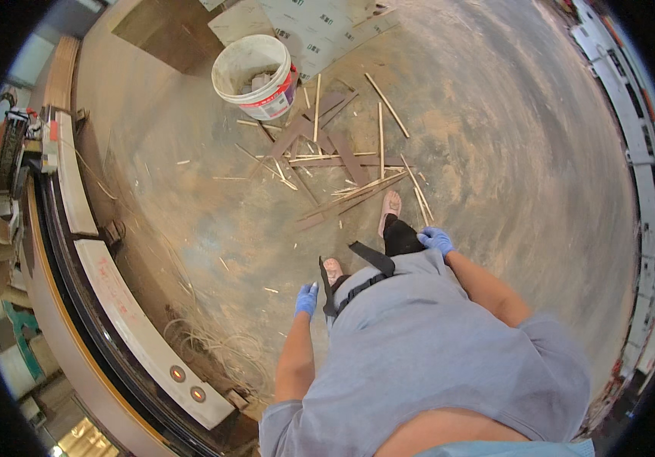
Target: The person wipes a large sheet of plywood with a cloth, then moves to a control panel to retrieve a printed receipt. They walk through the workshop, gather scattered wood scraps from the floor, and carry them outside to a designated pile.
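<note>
My left hand (pixel 307 299), in a blue glove, hangs beside my left leg. Its fingers are loosely stretched and I see nothing in them. Next to my right thigh is my right hand (pixel 435 240), also blue-gloved, its fingers slightly bent and apart, with nothing visible in it. Ahead of my feet, thin pale wood strips (pixel 316 107) lie jumbled with flat brown board offcuts (pixel 350 156) on the floor. Just beyond that heap, a white bucket (pixel 228 87) with a red label holds some scraps.
A long machine with a pale side panel (pixel 125 305) and two round lit buttons runs along the left. Loose strapping (pixel 205 343) lies at its base. Printed sheets (pixel 312 34) and a brown board (pixel 167 34) are at the far side. White equipment (pixel 609 61) lines the right edge.
</note>
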Demonstrator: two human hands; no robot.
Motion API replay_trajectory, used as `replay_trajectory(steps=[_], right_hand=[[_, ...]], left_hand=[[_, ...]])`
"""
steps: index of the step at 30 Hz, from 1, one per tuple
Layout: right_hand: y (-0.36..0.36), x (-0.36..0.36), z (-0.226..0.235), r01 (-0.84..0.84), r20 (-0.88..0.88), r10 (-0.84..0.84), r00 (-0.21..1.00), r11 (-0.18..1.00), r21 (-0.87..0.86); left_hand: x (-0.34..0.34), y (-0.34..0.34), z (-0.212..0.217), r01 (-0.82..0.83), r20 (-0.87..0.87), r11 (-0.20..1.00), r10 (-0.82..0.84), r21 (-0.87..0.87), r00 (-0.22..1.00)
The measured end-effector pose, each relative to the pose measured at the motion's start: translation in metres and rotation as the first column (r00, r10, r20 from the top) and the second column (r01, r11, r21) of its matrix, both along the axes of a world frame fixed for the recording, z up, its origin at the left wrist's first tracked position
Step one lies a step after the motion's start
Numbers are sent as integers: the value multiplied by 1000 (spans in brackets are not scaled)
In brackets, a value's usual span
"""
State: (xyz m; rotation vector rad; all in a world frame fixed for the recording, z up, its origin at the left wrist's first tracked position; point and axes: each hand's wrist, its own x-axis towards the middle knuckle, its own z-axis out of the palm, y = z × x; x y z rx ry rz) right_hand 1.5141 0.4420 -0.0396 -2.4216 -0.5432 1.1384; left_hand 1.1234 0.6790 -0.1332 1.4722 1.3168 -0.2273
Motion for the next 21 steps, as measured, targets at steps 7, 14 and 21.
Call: replay_trajectory(steps=[7,14,21], right_hand=[[32,84,-18,-281,-111,262,959,934,-220],[52,126,-154,-184,-51,180,982,872,-454],[24,150,-340,-1,12,14,1000,700,-714]], left_hand=[[175,-24,41,50,-90,998,-52,-26,995],[236,-27,-97,81,-50,993,-86,-88,995],[219,71,-288,63,-135,996,-71,-62,988]])
